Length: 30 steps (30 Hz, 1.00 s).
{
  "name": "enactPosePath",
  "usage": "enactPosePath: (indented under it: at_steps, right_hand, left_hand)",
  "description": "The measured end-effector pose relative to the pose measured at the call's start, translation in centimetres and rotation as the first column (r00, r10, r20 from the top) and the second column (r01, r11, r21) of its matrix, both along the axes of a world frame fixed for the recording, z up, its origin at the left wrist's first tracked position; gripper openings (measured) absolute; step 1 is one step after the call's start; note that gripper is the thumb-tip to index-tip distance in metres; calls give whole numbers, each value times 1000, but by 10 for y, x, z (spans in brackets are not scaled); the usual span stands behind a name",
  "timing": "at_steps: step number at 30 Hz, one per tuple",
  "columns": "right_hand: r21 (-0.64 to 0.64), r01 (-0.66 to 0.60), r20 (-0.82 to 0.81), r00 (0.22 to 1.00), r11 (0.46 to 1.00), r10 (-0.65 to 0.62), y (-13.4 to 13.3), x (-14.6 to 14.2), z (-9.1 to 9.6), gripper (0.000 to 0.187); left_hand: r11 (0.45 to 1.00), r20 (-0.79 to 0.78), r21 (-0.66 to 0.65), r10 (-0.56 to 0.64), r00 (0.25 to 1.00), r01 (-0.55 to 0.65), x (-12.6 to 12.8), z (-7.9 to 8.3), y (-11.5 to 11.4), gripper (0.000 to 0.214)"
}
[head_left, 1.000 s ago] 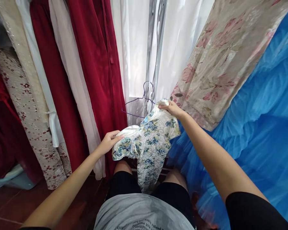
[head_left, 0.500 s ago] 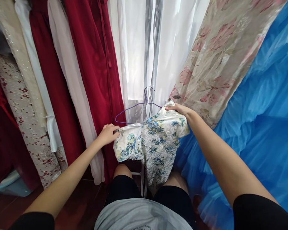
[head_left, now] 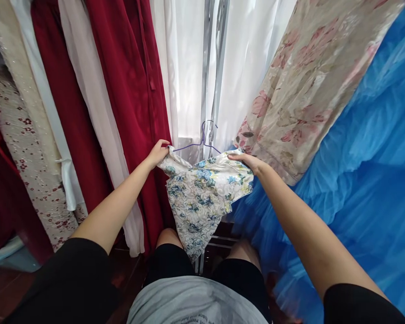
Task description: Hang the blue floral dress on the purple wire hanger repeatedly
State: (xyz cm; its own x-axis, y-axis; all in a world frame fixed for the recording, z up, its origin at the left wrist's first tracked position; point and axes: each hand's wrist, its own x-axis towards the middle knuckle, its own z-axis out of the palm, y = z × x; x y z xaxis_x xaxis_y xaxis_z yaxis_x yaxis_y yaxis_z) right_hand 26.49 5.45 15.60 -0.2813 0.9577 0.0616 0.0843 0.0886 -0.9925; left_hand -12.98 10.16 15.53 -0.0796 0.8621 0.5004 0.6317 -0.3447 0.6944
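Head view: L hand [head_left: 158,153] pinches one top corner of the blue-flowered garment [head_left: 199,198], just left of the metal pole [head_left: 205,67]. R hand [head_left: 245,161] grips the other top corner, just right of the pole. Garment is spread betw. them in front of the pole's lower part, the rest hanging in folds. Purple wire hanger [head_left: 202,139] sits at the pole, just above the garment's top edge; can't tell if it's inside. Dark red dress [head_left: 128,90] hangs left of the pole, beige rose-print dress [head_left: 307,81] & blue tulle [head_left: 357,180] right of it.

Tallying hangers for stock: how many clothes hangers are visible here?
1: a purple wire hanger just above the blue-floral garment that the left hand and right hand hold, beside the metal pole. Others may be hidden above the frame.
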Motion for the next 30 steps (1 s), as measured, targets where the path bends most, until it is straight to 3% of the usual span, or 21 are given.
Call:
enactPosePath:
  at_steps: [3,5,9,13,16,18,20,22,23,24,25,27,28,30]
  right_hand:
    - [-61,-19,9,1000,998,19,-4,9,-13,32]
    - [-26,15,41,999,1000,-14,-9,20,-28,35]
    - [-21,32,-3,999,999,-32,-13,42,-45,42]
    - [53,136,-236,964,989,-120,-9,37,-17,40]
    - [127,156,-287,951,980,-114,-20,8,18,45]
    - [189,83,-276,961,978,-29,-41,-18,38,49]
    - [300,-91,-201,967,950,156,-73,-41,50,52]
    - [353,-412,27,902,840,431,-105,-58,53,61]
    - [355,-521,164,852,776,497,-118,-63,51,63]
    - [371,-572,303,820,732,486,-127,-67,47,62]
    - [417,-568,429,811,709,397,-132,-69,42,58]
    - [590,-482,582,810,648,73,-131,-71,25,57]
    - [672,-444,601,794,592,-87,-126,-73,14,71]
    - [769,-426,594,753,477,-284,-114,-77,-8,108]
  left_hand:
    - [999,56,13,33,998,-34,3,5,-2,26]
    - [997,53,64,44,998,-48,1,6,-10,17]
    - [993,24,104,-65,998,62,7,12,-31,25]
    - [931,-12,246,-273,962,268,19,23,-46,34]
    - [918,-116,320,-209,971,235,23,24,-48,34]
    - [938,-133,314,-109,985,146,22,18,-46,32]
    - [958,-8,274,-87,996,86,22,10,-44,37]
    - [971,240,228,-123,963,67,25,0,-45,50]
    - [974,346,219,-131,929,56,28,-3,-47,56]
    - [974,425,222,-140,894,47,32,-5,-50,61]
    - [972,487,230,-161,859,52,39,-6,-54,65]
    - [960,593,231,-270,759,161,57,-2,-65,68]
    - [937,659,219,-348,667,273,68,1,-73,66]
    - [820,764,204,-475,437,535,94,10,-89,60]
